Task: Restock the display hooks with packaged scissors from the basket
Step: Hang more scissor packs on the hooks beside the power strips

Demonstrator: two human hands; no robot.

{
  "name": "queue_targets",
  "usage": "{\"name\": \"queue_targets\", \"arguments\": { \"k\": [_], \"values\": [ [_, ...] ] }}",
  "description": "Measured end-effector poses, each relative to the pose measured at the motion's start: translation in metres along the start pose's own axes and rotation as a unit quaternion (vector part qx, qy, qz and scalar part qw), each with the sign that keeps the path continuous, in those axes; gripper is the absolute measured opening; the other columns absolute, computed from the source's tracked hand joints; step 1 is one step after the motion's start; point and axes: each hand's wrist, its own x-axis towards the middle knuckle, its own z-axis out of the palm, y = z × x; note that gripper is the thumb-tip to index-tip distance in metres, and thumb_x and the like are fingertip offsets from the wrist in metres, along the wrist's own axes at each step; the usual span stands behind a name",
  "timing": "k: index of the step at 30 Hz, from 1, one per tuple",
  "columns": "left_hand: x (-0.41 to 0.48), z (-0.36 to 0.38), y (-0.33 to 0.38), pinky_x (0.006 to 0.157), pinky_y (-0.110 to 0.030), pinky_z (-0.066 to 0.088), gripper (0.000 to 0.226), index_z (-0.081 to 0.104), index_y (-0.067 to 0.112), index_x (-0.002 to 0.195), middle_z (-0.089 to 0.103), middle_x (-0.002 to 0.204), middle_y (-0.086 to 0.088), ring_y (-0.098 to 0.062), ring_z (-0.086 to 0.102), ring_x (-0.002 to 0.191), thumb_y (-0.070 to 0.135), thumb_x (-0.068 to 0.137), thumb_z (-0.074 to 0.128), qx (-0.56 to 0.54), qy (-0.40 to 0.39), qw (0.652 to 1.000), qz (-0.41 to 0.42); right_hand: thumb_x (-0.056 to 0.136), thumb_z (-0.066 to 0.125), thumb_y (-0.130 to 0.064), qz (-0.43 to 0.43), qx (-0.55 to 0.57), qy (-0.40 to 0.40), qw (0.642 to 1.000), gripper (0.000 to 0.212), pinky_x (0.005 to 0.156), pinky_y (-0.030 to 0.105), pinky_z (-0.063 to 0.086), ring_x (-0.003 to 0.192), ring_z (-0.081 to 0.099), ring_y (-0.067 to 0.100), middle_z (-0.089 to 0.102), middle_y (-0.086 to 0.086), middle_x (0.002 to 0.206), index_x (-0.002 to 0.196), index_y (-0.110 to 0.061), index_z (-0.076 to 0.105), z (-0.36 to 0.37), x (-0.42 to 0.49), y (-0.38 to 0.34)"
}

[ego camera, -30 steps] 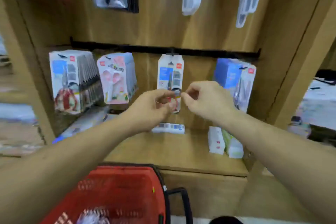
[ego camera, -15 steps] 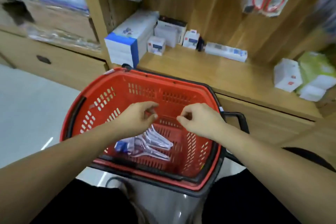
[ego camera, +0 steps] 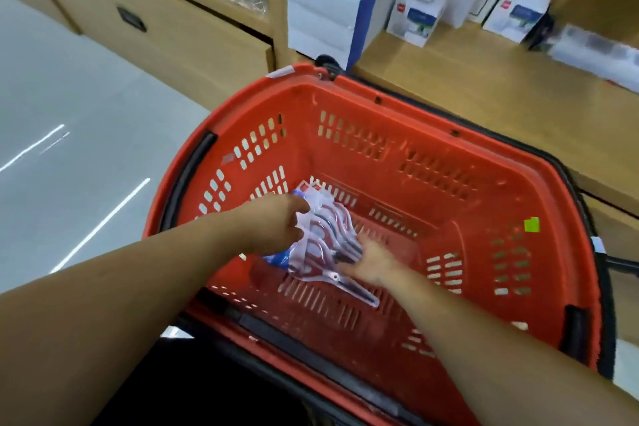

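Head view, looking down into the basket.

The red basket [ego camera: 380, 90] sits directly below the camera, and both forearms reach into it. The packaged scissors [ego camera: 325, 242] lie in a small overlapping stack of clear blister packs on the basket floor, between the two hands. The handles point away from the person and the blade tips point toward the near wall.

The left hand [ego camera: 273, 221] is at the stack's left edge with its fingers curled down over the packs. It appears to be grasping the top pack by that edge, but the fingertips are hidden under the knuckles and the frame is soft, so the grasp is not confirmed.

The right hand [ego camera: 375, 261] is at the stack's right edge. Its fingers [ego camera: 347, 266] are straight and laid flat on the plastic, touching it without closing round anything.

To the right of the right hand, a green sticker [ego camera: 531, 224] is on the basket's inner wall.

Beyond both hands, past the far rim, is a wooden shelf [ego camera: 466, 79]. It carries a blue and white box [ego camera: 332, 0] and small white boxes [ego camera: 415, 14].

To the left of the left hand, outside the basket, is grey floor [ego camera: 52, 114]. A wooden drawer front [ego camera: 173, 31] stands behind it.
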Motion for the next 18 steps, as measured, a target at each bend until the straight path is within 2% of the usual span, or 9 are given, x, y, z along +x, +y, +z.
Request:
{"name": "queue_targets", "arguments": {
  "k": [3,7,9,11,14,18],
  "values": [
    [0.01,0.01,-0.006,0.101,-0.029,0.046,0.052,0.045,0.019,0.154,0.066,0.137,-0.005,-0.027,0.06,0.128,0.023,0.104,0.059,0.009,-0.028,0.999,-0.02,0.069,0.089,-0.063,0.024,-0.033,0.02,0.999,0.118,0.115,0.036,0.043,0.145,0.046,0.031,0.044,0.01,0.158,0.163,-0.02,0.032,0.022,0.027,0.011],
    [0.017,0.015,-0.009,0.101,-0.024,0.042,0.056,0.041,0.022,0.158,0.063,0.142,-0.001,-0.023,0.058,0.13,0.026,0.105,0.058,-0.016,-0.051,0.998,-0.025,0.065,0.089,-0.069,0.017,-0.17,0.048,0.984,0.136,0.119,0.044,0.033,0.15,0.025,0.033,0.021,0.01,0.163,0.167,-0.023,0.011,0.042,0.041,0.021],
    [0.018,0.014,-0.012,0.102,-0.026,0.044,0.055,0.043,0.019,0.157,0.065,0.14,-0.003,-0.024,0.059,0.128,0.024,0.104,0.059,-0.025,-0.057,0.997,-0.041,0.069,0.088,-0.066,0.009,-0.186,0.052,0.981,0.126,0.117,0.044,0.035,0.147,0.032,0.031,0.028,0.009,0.157,0.164,-0.022,0.018,0.047,0.049,0.026],
    [0.018,0.013,-0.012,0.105,-0.031,0.047,0.052,0.047,0.017,0.153,0.064,0.14,-0.007,-0.027,0.059,0.127,0.023,0.103,0.059,-0.021,-0.064,0.996,-0.054,0.079,0.087,-0.054,-0.006,-0.145,0.05,0.988,0.101,0.113,0.04,0.042,0.14,0.046,0.031,0.04,0.009,0.149,0.156,-0.018,0.033,0.045,0.054,0.03],
    [0.016,0.012,-0.007,0.104,-0.035,0.049,0.042,0.055,0.013,0.144,0.063,0.14,-0.01,-0.03,0.059,0.125,0.025,0.103,0.057,-0.001,-0.075,0.996,-0.052,0.089,0.08,-0.041,-0.007,-0.1,0.045,0.994,0.07,0.109,0.039,0.047,0.134,0.053,0.034,0.05,0.013,0.14,0.144,-0.012,0.049,0.041,0.058,0.034],
    [0.014,0.011,-0.002,0.103,-0.031,0.049,0.048,0.05,0.017,0.151,0.061,0.142,-0.006,-0.026,0.059,0.126,0.023,0.104,0.057,0.006,-0.081,0.996,-0.043,0.09,0.075,-0.039,0.024,-0.097,0.037,0.994,0.06,0.107,0.037,0.051,0.133,0.057,0.035,0.055,0.013,0.14,0.139,-0.013,0.053,0.038,0.051,0.034]
  ]
}}
